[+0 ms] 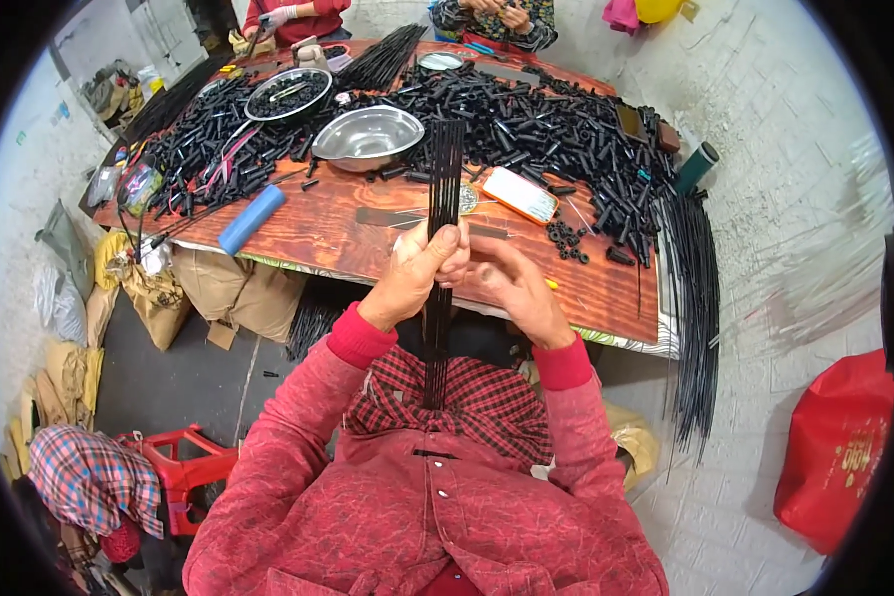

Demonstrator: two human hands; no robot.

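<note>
Single view only: a head-worn fisheye camera looks steeply down and forward from above the person's chest. Both hands sit close beneath the lens at centre frame. The counter [328, 233] lies just beyond them, running left to right, its far edge near the top. Floor [765, 199] curves along the right rim; straight edges bend outward.

A small hand-assembly workshop: a wooden bench [328, 233] heaped with black plastic tubes [526, 124], steel bowls [368, 134], rod bundles [690, 298], and other workers' hands [502, 12] at the far side.
</note>
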